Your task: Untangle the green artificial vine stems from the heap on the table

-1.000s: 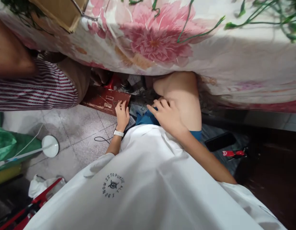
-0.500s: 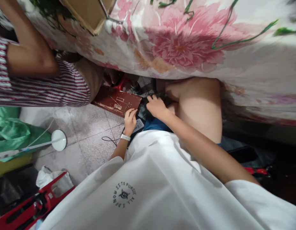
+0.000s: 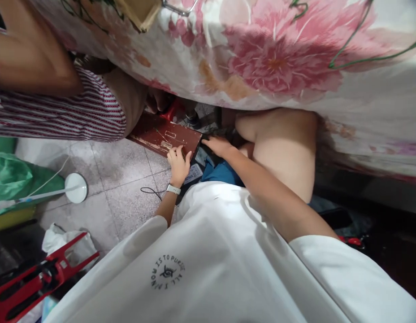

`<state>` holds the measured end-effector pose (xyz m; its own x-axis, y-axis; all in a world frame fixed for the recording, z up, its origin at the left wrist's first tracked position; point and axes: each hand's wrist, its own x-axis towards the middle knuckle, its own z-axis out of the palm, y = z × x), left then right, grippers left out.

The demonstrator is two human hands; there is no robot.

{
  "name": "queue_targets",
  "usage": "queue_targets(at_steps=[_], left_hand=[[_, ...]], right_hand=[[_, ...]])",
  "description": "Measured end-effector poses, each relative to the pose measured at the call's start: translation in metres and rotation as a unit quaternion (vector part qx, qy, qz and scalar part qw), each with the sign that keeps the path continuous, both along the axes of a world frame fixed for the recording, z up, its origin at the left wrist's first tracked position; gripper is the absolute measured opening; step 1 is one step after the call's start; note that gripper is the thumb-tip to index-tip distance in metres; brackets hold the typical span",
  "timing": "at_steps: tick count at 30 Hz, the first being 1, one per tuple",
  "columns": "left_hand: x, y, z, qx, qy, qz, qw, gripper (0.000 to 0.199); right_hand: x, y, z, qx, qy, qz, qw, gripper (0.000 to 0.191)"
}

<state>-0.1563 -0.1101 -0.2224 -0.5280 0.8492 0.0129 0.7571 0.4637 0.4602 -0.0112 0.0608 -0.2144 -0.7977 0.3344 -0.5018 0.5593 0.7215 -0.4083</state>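
My left hand (image 3: 179, 164), with a pale watch at its wrist, rests with spread fingers on the near edge of a worn dark red wooden bench (image 3: 181, 137). My right hand (image 3: 217, 146) reaches across my lap, palm down. Its fingers stretch to the bench's right corner, and the tips are partly hidden there. Neither hand shows an object lifted. Between them lie a dark patterned patch (image 3: 193, 173) and my blue shorts (image 3: 221, 172). A thin black cord loop (image 3: 150, 192) hangs beside my left wrist.
A table with a floral cloth (image 3: 275, 63) stands ahead, bearing green wire (image 3: 379, 58) and a cardboard box (image 3: 140, 13). A co-worker in striped clothing (image 3: 76, 110) sits at left. A green bag (image 3: 23, 175), a white round base (image 3: 76, 188) and a red frame (image 3: 49, 273) lie lower left.
My left hand has shifted slightly up and left, its fingers spreading onto the bench. My right hand's curled fingers have straightened toward the bench corner. The whole view has shifted a little.
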Motion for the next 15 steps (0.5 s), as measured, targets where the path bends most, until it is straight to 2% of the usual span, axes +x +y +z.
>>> queue_targets(at_steps=[3, 5, 9, 12, 15], left_hand=[[-0.002, -0.001, -0.002, -0.013, -0.031, -0.057, 0.998, 0.035], [0.005, -0.004, -0.003, -0.025, -0.056, -0.106, 0.992, 0.036], [0.036, -0.007, -0.009, -0.063, -0.099, -0.196, 0.974, 0.027], [0.052, -0.002, -0.016, -0.095, -0.104, -0.208, 0.968, 0.022], [0.056, 0.008, -0.02, -0.104, -0.085, -0.179, 0.975, 0.025]], right_hand=[[-0.005, 0.0, -0.003, -0.032, -0.024, 0.019, 0.999, 0.036], [-0.007, -0.001, -0.005, -0.039, -0.042, 0.017, 0.998, 0.037], [-0.007, -0.003, -0.002, -0.046, -0.061, 0.002, 0.997, 0.041], [-0.002, 0.005, 0.01, -0.047, -0.063, -0.027, 0.997, 0.039], [0.01, 0.023, 0.034, -0.053, -0.034, -0.07, 0.996, 0.02]])
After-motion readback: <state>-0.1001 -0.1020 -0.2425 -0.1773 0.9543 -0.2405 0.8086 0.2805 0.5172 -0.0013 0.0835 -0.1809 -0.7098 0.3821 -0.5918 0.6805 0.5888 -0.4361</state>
